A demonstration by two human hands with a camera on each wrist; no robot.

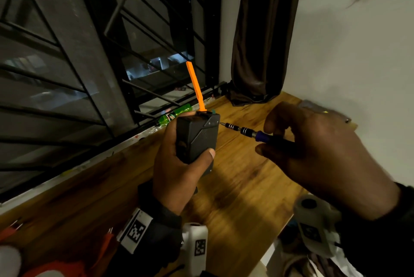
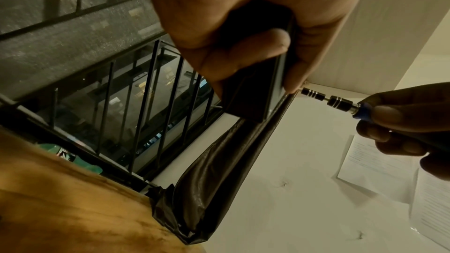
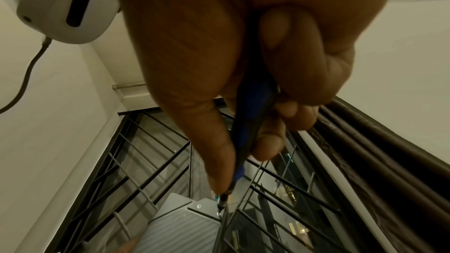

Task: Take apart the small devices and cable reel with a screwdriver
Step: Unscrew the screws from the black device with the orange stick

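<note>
— Where is the device?
— The left hand (image 1: 179,164) grips the dark grey device (image 1: 197,140) upright above the wooden table (image 1: 242,187).
— And the screwdriver?
— The right hand (image 1: 324,153) pinches the blue screwdriver (image 1: 257,134); its tip touches the device's upper right corner.

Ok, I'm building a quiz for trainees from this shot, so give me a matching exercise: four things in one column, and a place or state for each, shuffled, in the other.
Things:
1. dark grey device
2. screwdriver
3. orange pry tool
4. green bottle

Places or states:
A. lies along the window ledge
B. sticks up from the top of the device
C. gripped upright in the left hand
D. held in the right hand, tip at the device's upper corner

Pairs: 1-C, 2-D, 3-B, 4-A
</note>
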